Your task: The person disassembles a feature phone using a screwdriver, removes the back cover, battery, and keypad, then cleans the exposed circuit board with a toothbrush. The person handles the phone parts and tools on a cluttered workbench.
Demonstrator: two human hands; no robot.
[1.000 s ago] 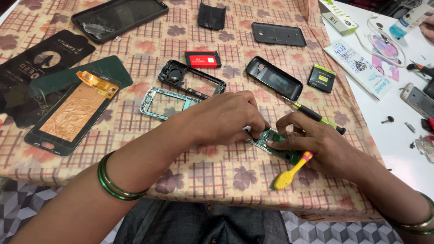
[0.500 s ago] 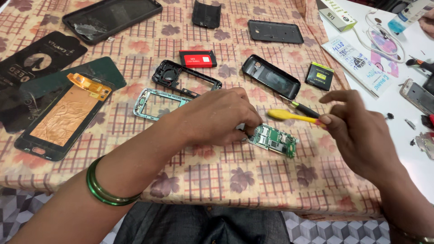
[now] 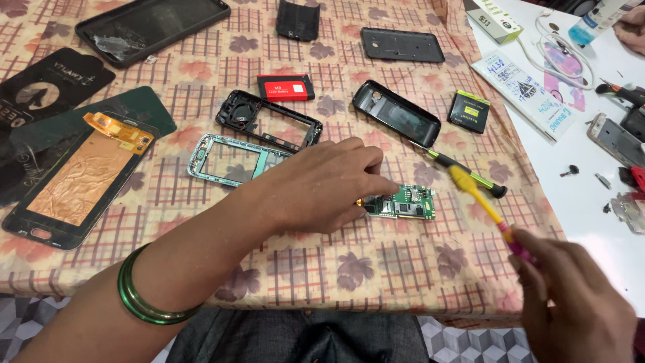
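On a checked floral cloth [image 3: 322, 269], the left hand [image 3: 322, 185] pinches a flat green board [image 3: 403, 203]; the right hand [image 3: 578, 302] grips a yellow tool [image 3: 474, 191], a screwdriver [image 3: 463, 171] behind.

Matt printed cloth [image 3: 201, 67] over the counter; glossy green circuit board [image 3: 403, 202]; smooth yellow plastic tool [image 3: 474, 195]; shiny glass bangles [image 3: 138, 299].
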